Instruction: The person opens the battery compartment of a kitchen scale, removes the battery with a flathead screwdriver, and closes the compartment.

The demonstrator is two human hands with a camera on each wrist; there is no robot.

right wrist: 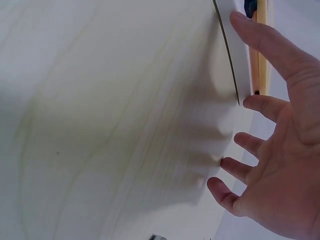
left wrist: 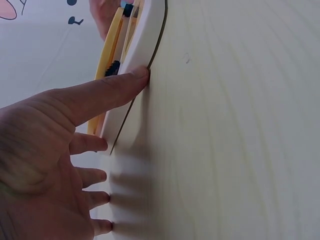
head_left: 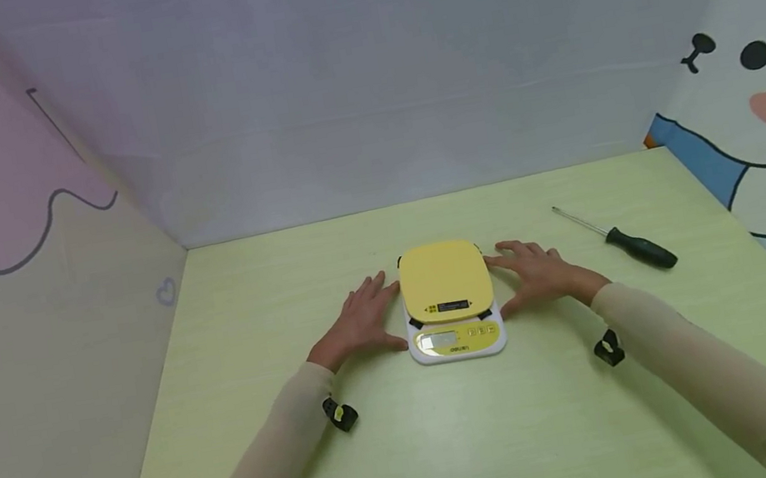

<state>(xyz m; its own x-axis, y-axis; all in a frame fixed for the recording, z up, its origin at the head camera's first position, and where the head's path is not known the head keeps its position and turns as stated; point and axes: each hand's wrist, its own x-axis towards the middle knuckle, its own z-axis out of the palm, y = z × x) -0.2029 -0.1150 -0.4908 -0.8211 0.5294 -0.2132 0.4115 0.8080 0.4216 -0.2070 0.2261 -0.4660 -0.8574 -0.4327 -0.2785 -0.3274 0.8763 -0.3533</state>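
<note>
A kitchen scale (head_left: 445, 279) with a yellow top plate and white base lies flat on the table, its display and buttons on the side nearest me. My left hand (head_left: 362, 320) is at its left side, fingers spread. In the left wrist view, the thumb (left wrist: 115, 95) and forefinger touch the white base (left wrist: 122, 107), and the other fingers stand off it. My right hand (head_left: 537, 276) mirrors this on the right side. Its thumb (right wrist: 270, 42) and forefinger meet the base edge in the right wrist view, the remaining fingers spread apart from it.
A screwdriver (head_left: 639, 248) with a black handle and metal shaft lies on the table, right of my right hand. The pale wood-grain table (head_left: 419, 453) meets a plain back wall (head_left: 361, 107). Cartoon-printed walls stand at left and right. Each wrist carries a small black device.
</note>
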